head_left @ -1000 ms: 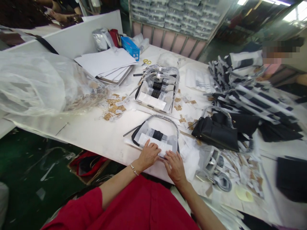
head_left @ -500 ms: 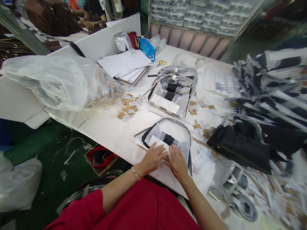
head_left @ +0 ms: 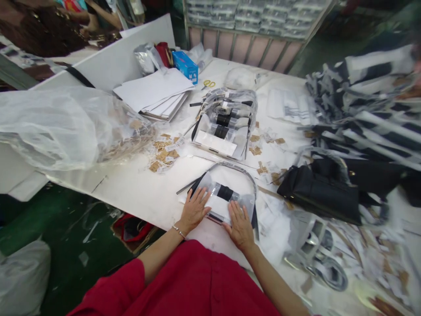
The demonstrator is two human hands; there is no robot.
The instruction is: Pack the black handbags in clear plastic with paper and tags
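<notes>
The two hands have drawn apart since the earlier frame: the left hand (head_left: 195, 209) now lies farther toward the left end of the wrapped bag (head_left: 219, 205), while the right hand (head_left: 240, 224) has shifted only slightly toward the other end. The fingers of both are released — spread and laid flat on the wrapping, clenched around nothing.

The bag lies flat on the tabletop (head_left: 148, 193), directly under the fingers and reaching on past their tips. Its long axis runs from one hand to the other, the right-hand end slanting a little closer to the body. Neither hand is clearly nearer: each covers part of one end, leaving the near edge and white panel bare between them.

Just past the fingertips, midway between the hands, a black band (head_left: 225, 192) crosses the bag. Beyond it the film-wrapped handle (head_left: 245, 170) arches away from both hands, resting on the tabletop.

Farther from the fingers, brown tags (head_left: 164, 156) lie scattered ahead and left of the left hand, and a black bag (head_left: 315, 193) sits ahead and right of the right one. Straight ahead — beyond the handle and apart from it — is a stack of similar wrapped bags (head_left: 215, 141), with yellow-handled scissors (head_left: 209, 83) farther off still.
</notes>
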